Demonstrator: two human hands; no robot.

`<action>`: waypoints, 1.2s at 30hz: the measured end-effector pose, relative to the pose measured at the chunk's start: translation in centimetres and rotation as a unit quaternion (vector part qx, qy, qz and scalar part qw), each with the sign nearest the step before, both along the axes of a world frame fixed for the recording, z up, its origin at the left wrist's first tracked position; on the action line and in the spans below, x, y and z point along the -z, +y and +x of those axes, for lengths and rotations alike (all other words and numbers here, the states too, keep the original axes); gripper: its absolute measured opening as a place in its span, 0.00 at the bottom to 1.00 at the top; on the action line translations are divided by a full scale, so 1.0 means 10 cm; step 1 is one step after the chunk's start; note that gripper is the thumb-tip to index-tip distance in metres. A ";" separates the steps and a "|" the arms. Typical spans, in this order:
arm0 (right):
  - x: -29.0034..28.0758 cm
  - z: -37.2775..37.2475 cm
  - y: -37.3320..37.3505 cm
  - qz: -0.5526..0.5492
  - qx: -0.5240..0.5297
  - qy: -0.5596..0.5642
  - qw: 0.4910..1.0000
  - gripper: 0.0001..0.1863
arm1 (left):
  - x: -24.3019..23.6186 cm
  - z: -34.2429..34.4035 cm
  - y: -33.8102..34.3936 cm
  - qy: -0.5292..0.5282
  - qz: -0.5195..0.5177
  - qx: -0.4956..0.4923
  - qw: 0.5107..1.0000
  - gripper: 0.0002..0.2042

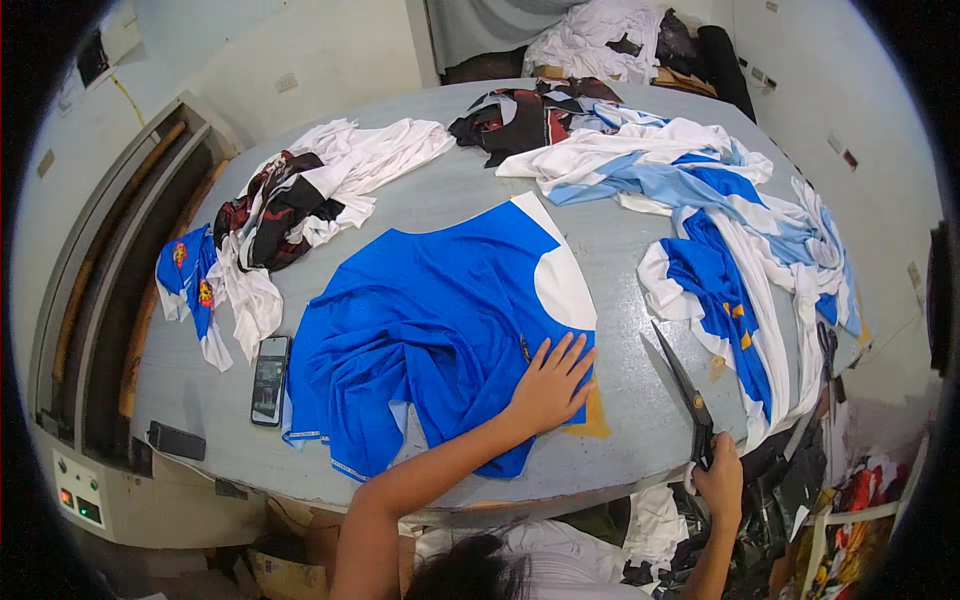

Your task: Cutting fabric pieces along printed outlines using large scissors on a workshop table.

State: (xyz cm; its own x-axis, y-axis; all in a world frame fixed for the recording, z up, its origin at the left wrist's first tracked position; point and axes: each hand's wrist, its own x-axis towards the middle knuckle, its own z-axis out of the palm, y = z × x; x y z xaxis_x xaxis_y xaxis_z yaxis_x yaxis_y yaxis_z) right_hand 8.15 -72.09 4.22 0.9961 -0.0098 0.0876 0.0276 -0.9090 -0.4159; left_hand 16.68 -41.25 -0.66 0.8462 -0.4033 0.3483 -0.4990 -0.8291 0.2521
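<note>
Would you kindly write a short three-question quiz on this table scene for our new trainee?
1. Which hand holds the large scissors?
a) left
b) right
c) neither

2. True or false: the phone lies to the right of the blue fabric.

3. What does the left hand rest on?

Key:
1. b, the right hand.
2. False; it lies on the fabric's left side.
3. The blue fabric, with fingers spread.
</note>
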 end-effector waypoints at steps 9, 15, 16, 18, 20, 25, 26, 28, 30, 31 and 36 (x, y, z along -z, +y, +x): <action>-0.09 0.10 -0.16 0.005 -0.064 0.049 0.997 0.22 | -0.02 0.00 0.01 0.004 0.000 -0.002 1.000 0.24; -0.16 0.11 -0.12 0.001 -0.060 0.069 0.996 0.22 | -0.06 -0.07 0.02 0.005 -0.001 -0.002 1.000 0.24; -0.15 0.10 -0.13 0.002 -0.063 0.061 0.996 0.22 | -0.05 -0.10 0.02 0.007 0.004 0.002 1.000 0.25; -0.14 0.11 -0.12 0.003 -0.071 0.054 0.996 0.22 | -0.05 -0.24 0.00 0.011 0.009 0.001 1.000 0.25; -0.15 0.10 -0.14 0.023 -0.061 0.059 0.996 0.22 | -0.06 -0.50 -0.07 0.020 0.018 0.025 0.999 0.27; -0.15 0.18 -0.32 0.045 -0.083 0.082 0.992 0.23 | -0.34 -1.12 0.00 0.151 0.043 0.016 0.987 0.28; -0.16 0.21 -0.35 0.068 -0.089 0.106 0.988 0.24 | -0.37 -1.03 0.09 0.202 -0.017 0.024 0.979 0.28; -0.11 0.23 -0.37 0.102 -0.081 0.123 0.984 0.26 | -0.45 -0.77 0.31 0.235 -0.078 -0.009 0.969 0.29; -0.07 0.26 -0.47 0.110 -0.124 0.110 0.980 0.29 | -0.47 -0.49 0.49 0.101 -0.066 -0.156 0.980 0.27; -0.18 0.28 -0.46 0.124 -0.141 0.160 0.969 0.30 | -0.37 -0.38 0.56 -0.017 -0.052 -0.258 0.965 0.27; -0.37 0.04 -0.57 0.185 -0.136 0.415 0.880 0.27 | 0.01 -0.31 1.39 -0.017 0.099 -0.273 0.957 0.26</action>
